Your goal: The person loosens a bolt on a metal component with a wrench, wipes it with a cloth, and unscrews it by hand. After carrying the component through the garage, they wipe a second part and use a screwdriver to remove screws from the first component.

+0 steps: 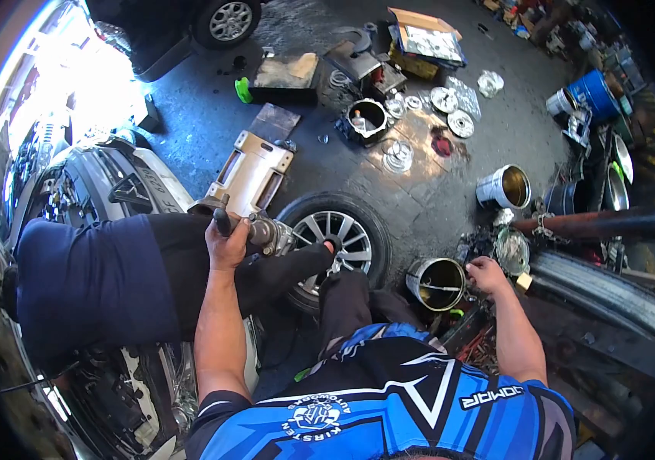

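At the far left a co-worker in a dark blue shirt (90, 280) bends over beside a car front (105, 180). Next, the left hand (228, 244) is wrapped tight around the black handle of an impact wrench (262, 230), which points right toward a wheel (335, 241) lying on the wet floor, just beside the co-worker's arm. Right of the wheel stands an open metal can (436, 282). The right hand (487, 274) rests near its rim with fingers curled; I cannot tell whether it grips anything. Farther right lies a rusty pipe (588, 225), with a second tin (505, 186) above it.
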Motion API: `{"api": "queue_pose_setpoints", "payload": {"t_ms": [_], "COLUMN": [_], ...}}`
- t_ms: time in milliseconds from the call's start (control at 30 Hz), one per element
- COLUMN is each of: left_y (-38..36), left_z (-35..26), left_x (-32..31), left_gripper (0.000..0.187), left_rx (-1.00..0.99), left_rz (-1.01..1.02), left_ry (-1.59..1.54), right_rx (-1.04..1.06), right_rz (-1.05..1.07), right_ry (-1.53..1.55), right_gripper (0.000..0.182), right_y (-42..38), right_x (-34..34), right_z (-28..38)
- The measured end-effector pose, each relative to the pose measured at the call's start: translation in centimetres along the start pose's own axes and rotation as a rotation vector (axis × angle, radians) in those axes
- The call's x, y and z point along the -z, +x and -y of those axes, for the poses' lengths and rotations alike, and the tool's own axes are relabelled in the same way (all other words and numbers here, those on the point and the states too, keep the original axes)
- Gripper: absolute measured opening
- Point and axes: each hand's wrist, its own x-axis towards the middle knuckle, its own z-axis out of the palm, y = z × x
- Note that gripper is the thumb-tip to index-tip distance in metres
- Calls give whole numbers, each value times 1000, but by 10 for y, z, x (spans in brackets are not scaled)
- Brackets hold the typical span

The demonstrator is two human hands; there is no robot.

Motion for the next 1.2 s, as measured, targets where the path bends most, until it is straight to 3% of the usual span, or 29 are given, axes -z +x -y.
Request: {"api": "queue_pose_setpoints", "payload": {"t_ms": [67,167,267,367,400,500,567,667,767,900,967,1033,1100,1200], "left_y": [14,23,45,57,64,86,81,118,134,184,185,223,250,273], "left_z": [-1,-4,20,55,47,108,73,117,111,121,113,135,141,177], "left_x": [6,6,11,5,6,-1,-11,-5,3,31,36,50,51,33], "left_gripper": [13,13,11,9,8,13,16,20,21,26,31,32,32,32], "left_rx": [58,-7,47,68,209,10,359,473,538,548,558,493,574,557], "left_rz": [-69,-121,-178,-204,-212,-312,-353,-429,-478,-495,-458,-526,-575,-746], "left_ry": [-84,-24,-74,13,-44,162,-180,-135,-28,130,185,272,292,388], "right_rx": [33,99,160,185,188,278,282,514,616,634,671,743,648,731], "right_rz": [-1,-42,-98,-24,26,236,319,326,340,433,415,405,366,416], "right_ry": [-98,-204,-167,17,8,-74,-201,-651,-814,-641,-780,-796,-889,-978], "right_gripper": [33,33,37,36,37,38,45,45,55,52,52,54,55,50], "right_y": [16,37,75,98,101,154,166,283,330,405,426,509,574,635], "right_x": [23,55,62,51,42,-7,-28,-96,-120,-156,-155,-180,-183,-171], "right_z": [22,63,144,213,246,347,369,453,509,572,560,592,608,650]}}
